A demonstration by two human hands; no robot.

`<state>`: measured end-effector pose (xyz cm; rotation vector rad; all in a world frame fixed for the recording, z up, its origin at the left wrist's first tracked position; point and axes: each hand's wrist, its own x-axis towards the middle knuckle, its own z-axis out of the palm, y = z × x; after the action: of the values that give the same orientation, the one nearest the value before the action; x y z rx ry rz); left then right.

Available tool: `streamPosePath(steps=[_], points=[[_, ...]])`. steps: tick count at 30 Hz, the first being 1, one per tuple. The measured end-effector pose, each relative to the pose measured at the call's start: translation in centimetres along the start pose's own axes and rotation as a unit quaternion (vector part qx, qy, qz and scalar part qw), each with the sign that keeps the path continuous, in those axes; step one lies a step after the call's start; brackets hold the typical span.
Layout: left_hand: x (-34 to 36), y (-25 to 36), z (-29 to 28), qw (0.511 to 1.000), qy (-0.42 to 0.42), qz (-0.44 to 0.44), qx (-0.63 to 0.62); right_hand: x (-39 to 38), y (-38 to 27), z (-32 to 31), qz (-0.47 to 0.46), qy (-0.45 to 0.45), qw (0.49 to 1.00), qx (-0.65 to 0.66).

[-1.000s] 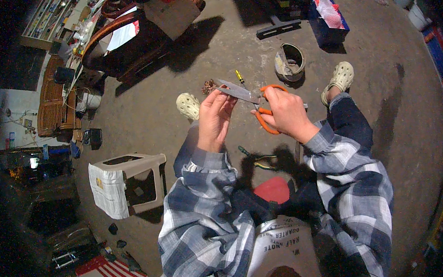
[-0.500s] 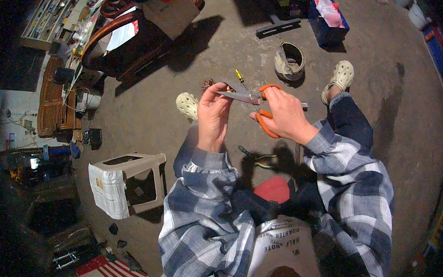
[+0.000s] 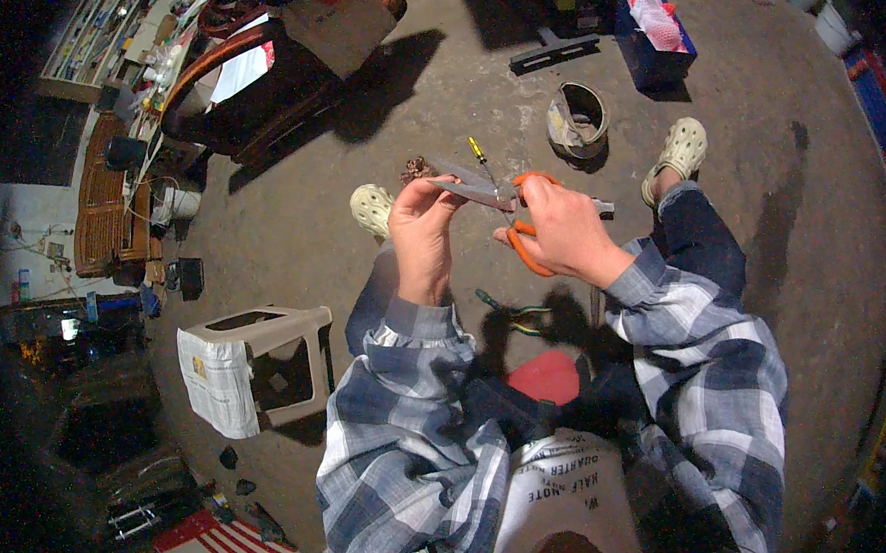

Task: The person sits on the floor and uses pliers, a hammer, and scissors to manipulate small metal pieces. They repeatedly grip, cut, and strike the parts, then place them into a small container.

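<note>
At upper centre of the frame, the right hand (image 3: 568,222) grips orange-handled scissors (image 3: 479,193), blades parted; the left hand (image 3: 420,236) curls at the blades, its hold unclear. Seemingly a cutting step, calling next for careful alignment. Compared with the earlier frame, the left fingers sit lower, exposing more copper-coloured tangle (image 3: 417,169).

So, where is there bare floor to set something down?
Bare floor lies right of the right shoe, and between the left shoe and stool. Crowded: between the shoes, with scissors, left hand, right hand and yellow screwdriver.
</note>
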<state>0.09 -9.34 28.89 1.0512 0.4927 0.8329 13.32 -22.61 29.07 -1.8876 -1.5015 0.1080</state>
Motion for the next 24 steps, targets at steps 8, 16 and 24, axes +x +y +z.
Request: streamPosePath(steps=[8,16,24], points=[[-0.3,0.5,0.7,0.994,0.011,0.065,0.084,-0.4,0.0,0.7,0.023,-0.026,0.999,-0.009],[0.1,1.0,1.1,1.000,-0.005,-0.001,-0.002,-0.2,0.5,1.1,0.003,-0.014,0.991,0.132],[-0.8,2.4,2.0,0.995,-0.014,-0.069,-0.069,-0.4,0.8,0.0,0.147,-0.062,0.960,0.231]])
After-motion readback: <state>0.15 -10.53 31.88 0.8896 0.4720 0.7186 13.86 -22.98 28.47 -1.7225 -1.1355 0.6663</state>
